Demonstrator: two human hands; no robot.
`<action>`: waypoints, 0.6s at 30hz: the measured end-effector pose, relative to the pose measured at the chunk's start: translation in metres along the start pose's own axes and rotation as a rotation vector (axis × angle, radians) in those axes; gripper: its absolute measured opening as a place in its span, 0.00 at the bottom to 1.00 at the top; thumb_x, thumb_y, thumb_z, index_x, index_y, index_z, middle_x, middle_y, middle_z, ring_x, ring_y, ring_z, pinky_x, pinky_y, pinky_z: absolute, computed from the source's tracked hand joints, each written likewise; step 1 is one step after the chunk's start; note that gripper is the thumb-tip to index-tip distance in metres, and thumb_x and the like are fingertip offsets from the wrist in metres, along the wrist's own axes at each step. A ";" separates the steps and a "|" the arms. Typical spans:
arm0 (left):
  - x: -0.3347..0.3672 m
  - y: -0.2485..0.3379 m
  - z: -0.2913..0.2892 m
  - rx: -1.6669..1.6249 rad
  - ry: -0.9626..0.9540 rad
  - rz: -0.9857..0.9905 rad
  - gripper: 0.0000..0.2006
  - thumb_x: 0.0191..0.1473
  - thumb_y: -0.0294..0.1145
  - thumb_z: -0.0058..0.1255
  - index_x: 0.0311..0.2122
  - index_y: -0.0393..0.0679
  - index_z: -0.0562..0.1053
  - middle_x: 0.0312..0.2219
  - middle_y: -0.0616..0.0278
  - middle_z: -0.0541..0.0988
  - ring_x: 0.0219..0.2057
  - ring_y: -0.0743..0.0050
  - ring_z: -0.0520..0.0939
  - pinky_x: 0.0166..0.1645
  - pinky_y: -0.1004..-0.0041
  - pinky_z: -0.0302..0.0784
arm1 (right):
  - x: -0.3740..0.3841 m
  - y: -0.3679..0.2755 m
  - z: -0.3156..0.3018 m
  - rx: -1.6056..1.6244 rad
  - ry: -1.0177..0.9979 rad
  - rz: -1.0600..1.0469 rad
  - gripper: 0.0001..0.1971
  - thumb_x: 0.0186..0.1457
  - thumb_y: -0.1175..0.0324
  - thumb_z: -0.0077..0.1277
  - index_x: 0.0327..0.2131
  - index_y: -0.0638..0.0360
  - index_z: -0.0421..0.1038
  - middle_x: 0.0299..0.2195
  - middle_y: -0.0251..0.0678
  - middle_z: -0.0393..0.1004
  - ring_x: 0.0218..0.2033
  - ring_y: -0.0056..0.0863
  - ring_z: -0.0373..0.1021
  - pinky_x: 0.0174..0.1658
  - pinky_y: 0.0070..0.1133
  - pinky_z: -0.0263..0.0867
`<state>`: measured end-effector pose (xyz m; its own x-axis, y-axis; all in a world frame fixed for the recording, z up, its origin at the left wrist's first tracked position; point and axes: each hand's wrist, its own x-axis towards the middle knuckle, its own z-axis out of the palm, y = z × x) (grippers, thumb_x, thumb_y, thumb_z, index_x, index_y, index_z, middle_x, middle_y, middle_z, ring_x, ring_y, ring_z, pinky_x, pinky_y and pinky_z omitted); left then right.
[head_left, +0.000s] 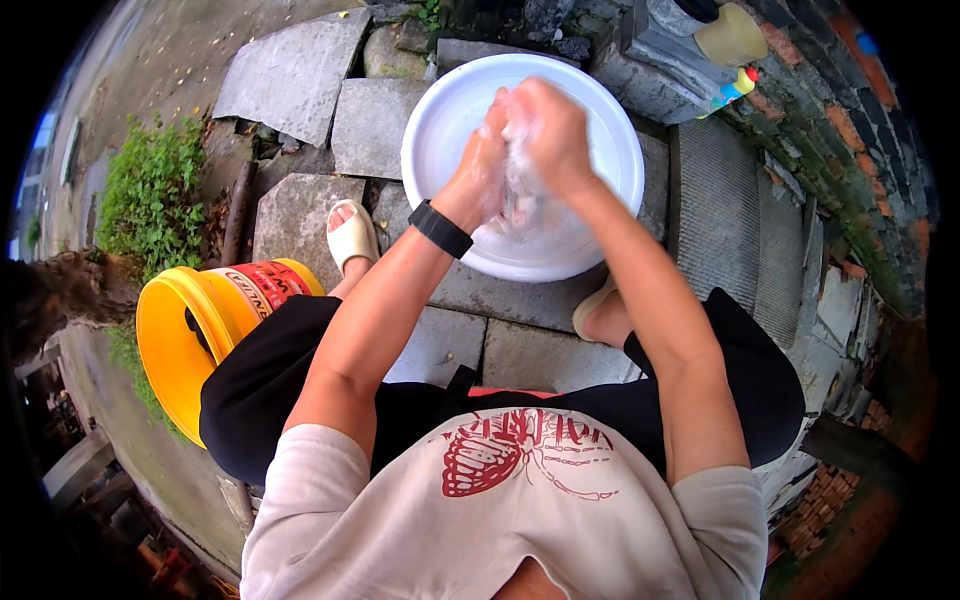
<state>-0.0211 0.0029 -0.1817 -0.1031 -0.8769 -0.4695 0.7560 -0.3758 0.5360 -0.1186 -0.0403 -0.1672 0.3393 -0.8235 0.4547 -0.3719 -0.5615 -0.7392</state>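
Observation:
A round white basin [615,150] stands on the stone paving in front of me. Over it, my left hand [482,165] and my right hand [548,130] are closed close together around a wet, whitish cloth [521,185]. The cloth hangs down between my hands toward the basin, and its lower part shows faint pinkish patches. Suds or water glisten on my left fingers. My right hand is blurred by motion, and its fingertips are partly hidden. A black band sits on my left wrist.
A yellow bucket [165,345] lies tipped by my left knee. My feet in pale slippers [352,235] flank the basin's near side. Beyond it on the right are a stone block [650,70] and a yellow bottle with a red cap [738,85]. Green plants [150,195] grow at the left.

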 end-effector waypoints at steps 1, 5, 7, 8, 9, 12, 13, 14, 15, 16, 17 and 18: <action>-0.004 0.004 0.008 0.043 -0.037 -0.050 0.19 0.56 0.48 0.41 0.38 0.41 0.70 0.29 0.63 0.75 0.29 0.73 0.77 0.35 0.73 0.74 | 0.013 0.012 -0.007 0.016 -0.002 0.242 0.08 0.50 0.66 0.51 0.28 0.60 0.68 0.18 0.35 0.69 0.22 0.27 0.69 0.26 0.21 0.63; -0.012 0.025 0.021 0.132 -0.084 -0.001 0.17 0.55 0.43 0.41 0.41 0.39 0.69 0.34 0.60 0.77 0.33 0.70 0.79 0.41 0.70 0.75 | 0.021 0.060 -0.037 0.926 -0.267 0.747 0.23 0.55 0.50 0.42 0.45 0.60 0.66 0.36 0.36 0.71 0.35 0.26 0.70 0.38 0.21 0.66; -0.013 0.043 0.019 0.029 -0.156 0.032 0.14 0.53 0.35 0.43 0.41 0.38 0.69 0.36 0.57 0.76 0.36 0.67 0.78 0.43 0.69 0.75 | 0.006 0.071 -0.046 1.131 -0.408 0.895 0.29 0.56 0.47 0.38 0.49 0.63 0.62 0.42 0.40 0.69 0.41 0.25 0.68 0.44 0.22 0.65; -0.009 0.049 0.015 0.012 -0.145 0.062 0.14 0.53 0.35 0.43 0.41 0.38 0.69 0.36 0.57 0.76 0.36 0.67 0.78 0.43 0.69 0.75 | -0.001 0.081 -0.048 1.102 -0.458 0.876 0.27 0.56 0.50 0.41 0.49 0.63 0.62 0.42 0.38 0.70 0.42 0.24 0.67 0.45 0.21 0.63; -0.003 0.053 0.010 -0.004 -0.134 0.092 0.14 0.53 0.36 0.43 0.41 0.38 0.69 0.36 0.57 0.76 0.36 0.66 0.78 0.43 0.68 0.75 | -0.008 0.091 -0.051 1.072 -0.506 0.855 0.25 0.55 0.53 0.43 0.49 0.63 0.63 0.41 0.35 0.70 0.43 0.22 0.66 0.47 0.20 0.61; 0.003 0.065 -0.012 0.287 -0.025 0.121 0.17 0.51 0.38 0.46 0.41 0.35 0.69 0.32 0.56 0.76 0.33 0.68 0.78 0.41 0.69 0.74 | -0.010 0.102 -0.051 0.785 -0.551 0.717 0.17 0.55 0.61 0.46 0.44 0.61 0.66 0.39 0.32 0.71 0.39 0.19 0.67 0.43 0.20 0.63; 0.002 0.068 -0.013 0.500 -0.001 0.134 0.19 0.50 0.40 0.47 0.42 0.35 0.69 0.31 0.55 0.76 0.33 0.69 0.78 0.40 0.69 0.74 | -0.002 0.091 -0.050 0.697 -0.516 0.705 0.15 0.54 0.62 0.47 0.43 0.61 0.67 0.38 0.32 0.72 0.37 0.18 0.67 0.41 0.19 0.63; 0.002 0.071 -0.013 0.713 0.022 0.145 0.21 0.49 0.41 0.49 0.43 0.35 0.68 0.30 0.55 0.76 0.32 0.70 0.78 0.39 0.70 0.74 | 0.006 0.081 -0.050 0.609 -0.479 0.692 0.14 0.54 0.63 0.48 0.41 0.60 0.68 0.37 0.32 0.72 0.35 0.18 0.68 0.39 0.18 0.64; 0.001 0.069 -0.009 1.031 0.126 0.248 0.26 0.45 0.44 0.54 0.44 0.34 0.68 0.32 0.52 0.76 0.32 0.73 0.77 0.38 0.70 0.72 | 0.013 0.067 -0.051 0.487 -0.516 0.588 0.17 0.53 0.60 0.50 0.40 0.65 0.67 0.36 0.32 0.71 0.36 0.16 0.67 0.39 0.16 0.64; 0.002 0.059 -0.010 1.082 0.070 0.391 0.26 0.44 0.45 0.55 0.42 0.33 0.69 0.30 0.51 0.76 0.31 0.70 0.77 0.38 0.71 0.73 | 0.019 0.055 -0.050 0.407 -0.563 0.532 0.17 0.53 0.60 0.50 0.39 0.64 0.67 0.34 0.30 0.70 0.35 0.15 0.67 0.37 0.15 0.64; 0.007 0.043 -0.014 1.131 0.013 0.534 0.26 0.44 0.46 0.56 0.41 0.33 0.70 0.29 0.51 0.77 0.31 0.68 0.78 0.37 0.72 0.73 | 0.025 0.044 -0.048 0.327 -0.609 0.475 0.16 0.53 0.60 0.50 0.38 0.63 0.67 0.33 0.29 0.70 0.33 0.15 0.66 0.35 0.15 0.64; 0.008 0.034 -0.012 1.230 -0.048 0.619 0.25 0.42 0.45 0.57 0.40 0.33 0.71 0.29 0.50 0.77 0.31 0.65 0.78 0.38 0.71 0.73 | 0.029 0.036 -0.047 0.246 -0.652 0.418 0.15 0.53 0.60 0.50 0.37 0.62 0.67 0.31 0.28 0.70 0.31 0.14 0.66 0.34 0.15 0.64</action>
<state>0.0118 -0.0127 -0.1759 -0.0030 -0.9966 0.0821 -0.3641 0.0775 0.9281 -0.1625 -0.0878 -0.1573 0.6781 -0.7051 -0.2074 -0.4040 -0.1217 -0.9066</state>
